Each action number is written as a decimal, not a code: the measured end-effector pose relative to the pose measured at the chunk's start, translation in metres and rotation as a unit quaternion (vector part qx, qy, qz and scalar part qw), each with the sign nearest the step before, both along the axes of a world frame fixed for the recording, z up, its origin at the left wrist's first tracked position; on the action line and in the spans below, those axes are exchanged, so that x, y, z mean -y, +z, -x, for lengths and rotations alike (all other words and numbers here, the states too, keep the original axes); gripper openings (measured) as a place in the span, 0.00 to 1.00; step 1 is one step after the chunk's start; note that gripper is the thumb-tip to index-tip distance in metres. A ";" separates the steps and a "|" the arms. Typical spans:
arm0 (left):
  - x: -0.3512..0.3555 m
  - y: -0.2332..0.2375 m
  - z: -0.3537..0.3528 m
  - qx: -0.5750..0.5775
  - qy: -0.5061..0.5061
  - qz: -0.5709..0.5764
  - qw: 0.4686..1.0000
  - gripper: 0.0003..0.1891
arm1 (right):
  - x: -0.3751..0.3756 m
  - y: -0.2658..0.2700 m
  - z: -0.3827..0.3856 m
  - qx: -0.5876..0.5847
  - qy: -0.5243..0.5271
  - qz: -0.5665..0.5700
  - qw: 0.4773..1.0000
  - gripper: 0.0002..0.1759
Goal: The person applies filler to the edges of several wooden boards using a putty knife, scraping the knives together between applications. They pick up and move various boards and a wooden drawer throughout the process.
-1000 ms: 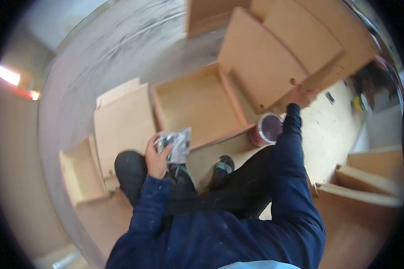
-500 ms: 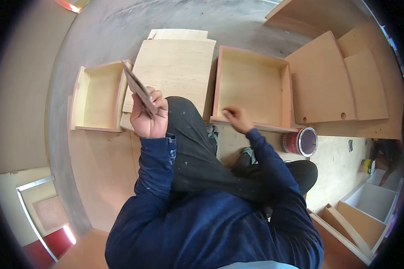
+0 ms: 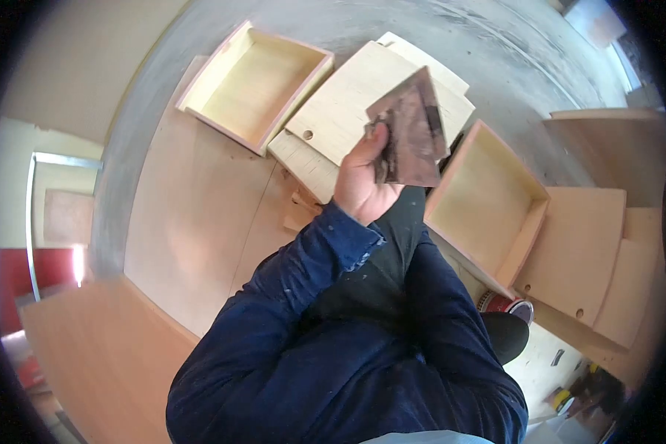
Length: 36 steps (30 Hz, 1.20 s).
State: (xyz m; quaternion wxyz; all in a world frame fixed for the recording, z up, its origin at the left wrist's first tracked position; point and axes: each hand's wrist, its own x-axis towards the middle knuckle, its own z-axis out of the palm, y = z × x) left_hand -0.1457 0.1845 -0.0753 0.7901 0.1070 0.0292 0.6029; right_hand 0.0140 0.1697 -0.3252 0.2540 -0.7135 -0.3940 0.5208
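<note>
My left hand (image 3: 364, 180) is raised in front of me, thumb pressed on the face of a flat reddish-brown plate (image 3: 411, 140) with dark smears. The plate looks layered, with a smaller piece lying over a larger one, and I cannot tell its exact kind. Behind it lie pale wooden panels (image 3: 348, 96) in a stack. My right arm (image 3: 448, 296) reaches forward past my knee, and its hand is hidden behind the plate and my left hand. To the right of the plate an open wooden drawer (image 3: 488, 196) stands close by.
Another shallow drawer (image 3: 255, 85) sits at the upper left. Panels with round holes (image 3: 570, 248) lean at the right. A red can (image 3: 499, 304) stands below the right drawer. A large board (image 3: 103, 355) fills the lower left.
The view has turned, and my left hand has moved right with the plate, now showing its broad face. My right hand has gone from open view to behind the plate.
</note>
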 end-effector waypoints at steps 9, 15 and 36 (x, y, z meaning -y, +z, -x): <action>-0.005 0.008 0.004 0.080 -0.038 0.038 0.995 0.23 | -0.020 0.046 0.003 -0.307 -0.125 -0.071 0.941 0.21; -0.002 -0.005 0.014 0.110 -0.011 0.051 0.993 0.20 | -0.031 0.103 -0.033 -0.381 -0.162 -0.138 0.900 0.21; 0.001 -0.018 0.048 0.131 -0.032 -0.004 0.991 0.15 | 0.107 -0.171 -0.463 0.314 -0.374 -0.199 0.850 0.10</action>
